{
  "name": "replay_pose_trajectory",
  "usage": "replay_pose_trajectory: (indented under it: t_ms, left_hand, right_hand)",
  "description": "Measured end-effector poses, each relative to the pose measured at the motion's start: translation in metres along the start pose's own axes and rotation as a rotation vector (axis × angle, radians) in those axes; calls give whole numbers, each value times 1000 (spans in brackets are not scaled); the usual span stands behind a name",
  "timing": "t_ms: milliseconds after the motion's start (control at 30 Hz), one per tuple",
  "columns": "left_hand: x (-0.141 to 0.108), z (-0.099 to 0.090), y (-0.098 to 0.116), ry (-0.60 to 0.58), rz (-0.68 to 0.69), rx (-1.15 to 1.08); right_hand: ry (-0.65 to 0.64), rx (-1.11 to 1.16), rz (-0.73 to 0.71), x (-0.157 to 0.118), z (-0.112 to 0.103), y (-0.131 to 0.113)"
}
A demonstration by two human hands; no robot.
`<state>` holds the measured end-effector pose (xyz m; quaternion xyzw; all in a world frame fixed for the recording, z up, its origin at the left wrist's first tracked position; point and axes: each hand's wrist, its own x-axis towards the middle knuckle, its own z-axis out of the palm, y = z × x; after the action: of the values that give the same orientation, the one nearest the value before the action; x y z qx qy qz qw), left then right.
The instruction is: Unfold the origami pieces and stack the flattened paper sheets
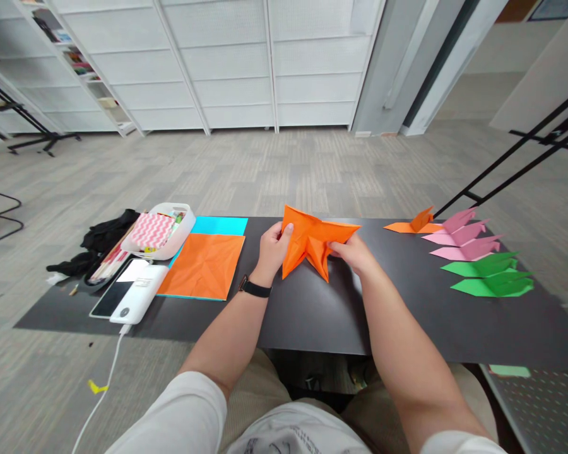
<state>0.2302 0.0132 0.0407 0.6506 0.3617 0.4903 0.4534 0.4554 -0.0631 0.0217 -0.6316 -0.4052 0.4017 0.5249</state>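
A partly folded sheet of orange origami paper [312, 238] is held up over the middle of the dark table, its creases opened into a star-like shape with several points. My left hand [273, 246] pinches its left edge, thumb on the near face. On the right side, my right hand [350, 252] grips the paper near a lower fold, with some fingers hidden behind it. Left of my hands lies a stack of orange paper [203, 265], with blue sheets [222, 225] showing beneath it.
Folded paper birds line the table's right side: orange [414, 224], pink [466, 250] and green [495, 287]. At left are a white basket [182, 233], a white power bank [139, 293] with a cable, a tablet [108, 296] and black cloth [106, 233]. The dark table [322, 328] ends before me.
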Motion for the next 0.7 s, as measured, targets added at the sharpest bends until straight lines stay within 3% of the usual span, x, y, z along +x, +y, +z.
replay_pose_trajectory:
  t_ms: [167, 367, 567, 700]
  left_hand:
    - [2, 3, -15, 4, -117, -177]
    - [-1, 5, -17, -44, -280, -388]
    - [5, -1, 5, -134, -274, -410]
    - [-9, -7, 33, -350, -401, -375]
  right_hand:
    - [59, 130, -20, 3, -22, -7]
    - [-56, 152, -5, -4, -49, -22]
    - [-63, 106, -64, -17, -62, -53]
    - [65, 160, -129, -27, -71, -74]
